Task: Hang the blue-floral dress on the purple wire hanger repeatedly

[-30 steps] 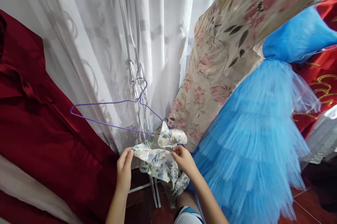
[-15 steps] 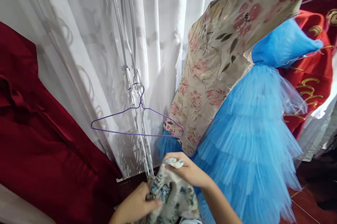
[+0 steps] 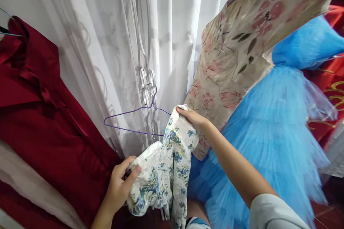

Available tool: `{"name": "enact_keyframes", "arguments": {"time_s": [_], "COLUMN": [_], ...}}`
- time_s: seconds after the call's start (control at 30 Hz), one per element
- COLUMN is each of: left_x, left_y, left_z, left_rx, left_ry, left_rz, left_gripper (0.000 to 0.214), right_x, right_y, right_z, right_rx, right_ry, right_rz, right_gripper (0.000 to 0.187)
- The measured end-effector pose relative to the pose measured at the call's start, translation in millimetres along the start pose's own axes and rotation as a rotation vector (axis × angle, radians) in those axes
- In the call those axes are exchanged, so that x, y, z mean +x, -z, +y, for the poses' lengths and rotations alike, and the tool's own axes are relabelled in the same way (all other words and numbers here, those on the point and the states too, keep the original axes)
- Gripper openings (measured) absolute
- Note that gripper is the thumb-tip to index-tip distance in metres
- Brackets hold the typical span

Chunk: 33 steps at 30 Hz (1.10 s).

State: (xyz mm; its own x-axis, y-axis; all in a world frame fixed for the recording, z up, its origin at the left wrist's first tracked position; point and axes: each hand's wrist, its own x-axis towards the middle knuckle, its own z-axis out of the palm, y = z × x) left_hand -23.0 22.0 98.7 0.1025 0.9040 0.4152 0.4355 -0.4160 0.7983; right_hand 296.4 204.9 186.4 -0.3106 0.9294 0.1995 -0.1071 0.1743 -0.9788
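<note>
White curtains [image 3: 172, 35] are seen behind a purple hanger [image 3: 153, 104]; its right end is hidden by a floral top [image 3: 159, 173], gripped by the left hand [image 3: 119, 184] and right hand [image 3: 194, 117].

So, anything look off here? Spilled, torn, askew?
Nothing stands out as spilled or torn. The blue-flowered garment hangs lopsided and rumpled, likely because the right hand holds it higher than the left hand. The right end of the purple hanger is hidden behind it.

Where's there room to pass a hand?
Between the maroon garment and the purple hanger, before the curtain, there seems room. Rightward it's crowded: the blue-flowered garment hides the hanger's end, and the beige garment overlaps the blue dress.
</note>
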Motion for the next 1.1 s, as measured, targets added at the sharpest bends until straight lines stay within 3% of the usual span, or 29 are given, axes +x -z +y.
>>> {"name": "enact_keyframes", "arguments": {"time_s": [0.1,0.23,0.33,0.43,0.57,0.7,0.77,0.9,1.0,1.1], "left_x": [16.4,41.6,71.7,114.8,165.5,177.4,170.7,153.3,148.9,155.4], "left_y": [41.0,97.8,126.3,138.4,128.4,100.5,89.4,77.1,68.6,55.7], "left_z": [-13.9,-59.5,-78.7,-69.4,-33.7,-15.0,-15.5,-10.8,15.5,52.9], "left_rx": [0.288,0.69,0.779,0.747,0.522,0.266,0.334,0.505,0.659,0.733], "left_ry": [-0.1,-0.087,-0.056,-0.078,-0.115,-0.127,-0.083,-0.093,-0.153,-0.26], "left_rz": [0.033,-0.04,-0.022,0.053,0.249,0.204,0.256,0.318,0.296,0.296], "left_gripper": [0.019,0.018,0.025,0.027,0.029,0.039,0.046,0.026,0.041,0.034], "right_x": [6.2,-2.6,-4.3,-0.2,2.6,-13.3,-29.0,-61.2,-71.7,-74.4], "right_y": [-15.6,-10.9,-8.0,-9.1,-7.5,-0.7,4.3,13.2,17.1,23.1], "right_z": [-3.8,-15.4,-20.2,-18.1,-14.5,-8.2,2.8,33.6,41.0,31.4], "right_rx": [0.086,0.008,-0.039,-0.038,-0.027,-0.203,-0.313,-0.301,-0.168,-0.066], "right_ry": [-0.047,-0.039,-0.034,-0.053,-0.077,0.019,0.1,0.09,0.067,0.102], "right_rz": [-0.224,-0.297,-0.312,-0.306,-0.244,-0.191,-0.12,0.011,0.093,0.207], "right_gripper": [0.034,0.038,0.034,0.034,0.043,0.052,0.057,0.041,0.041,0.035]}}
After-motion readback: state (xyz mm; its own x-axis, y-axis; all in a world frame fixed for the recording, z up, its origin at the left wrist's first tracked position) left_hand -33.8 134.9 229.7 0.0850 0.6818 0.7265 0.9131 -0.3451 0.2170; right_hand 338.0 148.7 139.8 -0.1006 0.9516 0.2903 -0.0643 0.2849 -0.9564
